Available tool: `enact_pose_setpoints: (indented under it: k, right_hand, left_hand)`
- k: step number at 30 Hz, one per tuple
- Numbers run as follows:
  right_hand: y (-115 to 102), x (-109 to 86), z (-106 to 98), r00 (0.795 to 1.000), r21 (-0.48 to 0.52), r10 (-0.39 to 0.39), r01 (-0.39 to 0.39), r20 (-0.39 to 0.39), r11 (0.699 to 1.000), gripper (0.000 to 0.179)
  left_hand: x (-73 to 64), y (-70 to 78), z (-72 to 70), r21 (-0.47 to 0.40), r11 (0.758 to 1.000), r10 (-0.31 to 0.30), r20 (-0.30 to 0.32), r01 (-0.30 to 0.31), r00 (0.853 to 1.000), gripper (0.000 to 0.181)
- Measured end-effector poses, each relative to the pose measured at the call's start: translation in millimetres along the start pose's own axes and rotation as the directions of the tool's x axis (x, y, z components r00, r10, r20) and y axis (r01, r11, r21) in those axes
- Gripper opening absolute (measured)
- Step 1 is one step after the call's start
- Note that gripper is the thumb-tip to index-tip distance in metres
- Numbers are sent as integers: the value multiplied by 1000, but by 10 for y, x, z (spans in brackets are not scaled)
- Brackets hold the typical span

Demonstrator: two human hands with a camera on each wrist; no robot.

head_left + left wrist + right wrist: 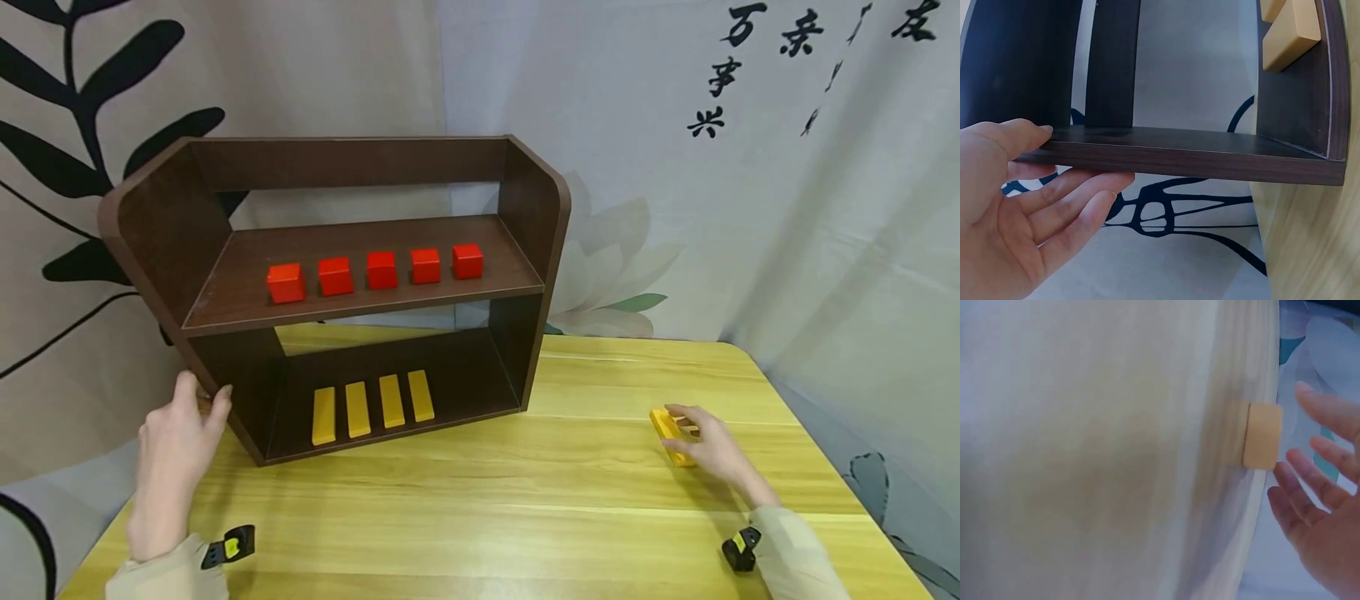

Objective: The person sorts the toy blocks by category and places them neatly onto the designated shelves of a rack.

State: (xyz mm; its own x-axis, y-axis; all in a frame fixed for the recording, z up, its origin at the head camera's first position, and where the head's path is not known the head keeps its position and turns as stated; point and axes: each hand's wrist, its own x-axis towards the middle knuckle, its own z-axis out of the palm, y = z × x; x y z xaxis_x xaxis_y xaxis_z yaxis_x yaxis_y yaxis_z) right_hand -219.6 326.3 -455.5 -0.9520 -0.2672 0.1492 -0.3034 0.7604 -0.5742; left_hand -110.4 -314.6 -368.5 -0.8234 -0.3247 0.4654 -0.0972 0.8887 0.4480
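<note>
My left hand [178, 435] pinches the left side panel of a dark brown two-tier wooden shelf [367, 158]. In the left wrist view the thumb lies on the panel's inner face and the fingers [1079, 215] on its outer face. At the right of the table, my right hand [707, 443] hovers at a yellow rectangular block [664, 425], overlapping it in the head view. The right wrist view shows the block [1264, 436] lying beside the spread fingertips, with the thumb apart from it.
Several red cubes [381, 271] stand in a row on the upper tier. Several yellow blocks [357, 409] lie side by side on the lower tier. The shelf stands angled at the back left of the wood-grain table [480, 517]. A printed curtain [840, 208] hangs behind.
</note>
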Motion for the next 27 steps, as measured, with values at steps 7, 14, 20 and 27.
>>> enact_pose_setpoints:
  k: [7,14,20,27]
  right_hand:
    - [106,-45,0,995,-19,85,-84,46,996,63]
    - [78,-54,-26,985,-18,145,-144,88,989,60]
    - [59,-59,-15,983,-16,162,-161,84,987,56]
    - [35,-54,1,984,-23,169,-168,60,986,51]
  left_hand:
    - [-3,14,-2,-1,1000,-3,-3,3,1000,25]
    - [-5,13,-4,-3,1000,-2,7,2,1000,26]
    - [-8,13,-6,5,1000,-11,23,11,1000,28]
    - [-7,3,1,-3,1000,-8,17,8,1000,27]
